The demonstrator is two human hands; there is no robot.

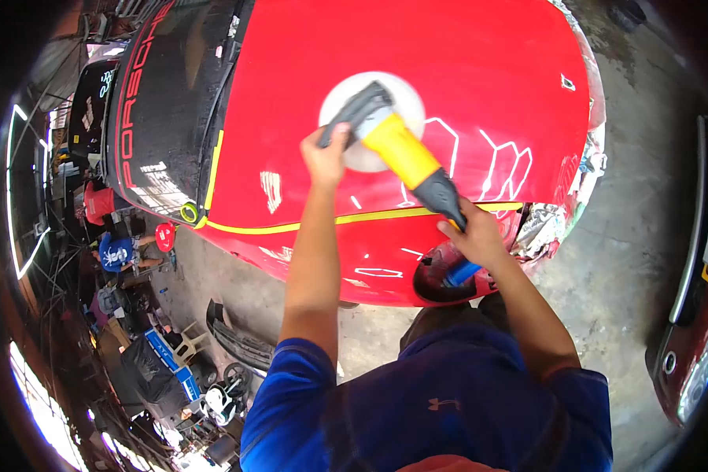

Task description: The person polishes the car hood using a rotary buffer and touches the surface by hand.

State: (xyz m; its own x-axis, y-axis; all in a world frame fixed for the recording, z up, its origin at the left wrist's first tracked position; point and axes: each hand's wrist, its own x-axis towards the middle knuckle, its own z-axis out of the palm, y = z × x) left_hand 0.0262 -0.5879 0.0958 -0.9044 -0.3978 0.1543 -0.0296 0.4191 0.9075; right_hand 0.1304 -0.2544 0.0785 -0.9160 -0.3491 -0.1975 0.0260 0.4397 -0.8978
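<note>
A yellow and black car polisher [402, 148] lies across the red hood [291, 94], its round white pad [356, 161] flat against the paint. My left hand [325, 156] is wrapped round the black front handle. Lower right, my right hand [476, 234] grips the black rear end of the polisher. Yellow masking tape [291, 227] runs along the hood's edge beneath the tool. Beside my right hand is the headlight opening [436, 285], with a blue object [461, 273] in it whose kind I cannot make out.
Crumpled foil and paper [548, 228] cover the car's front end. A roll of tape [188, 212] rests by the windshield [169, 118]. Another car [688, 338] stands at the right. Two people in red [99, 203] and blue [116, 253] shirts are at left, near a loose bumper [240, 338].
</note>
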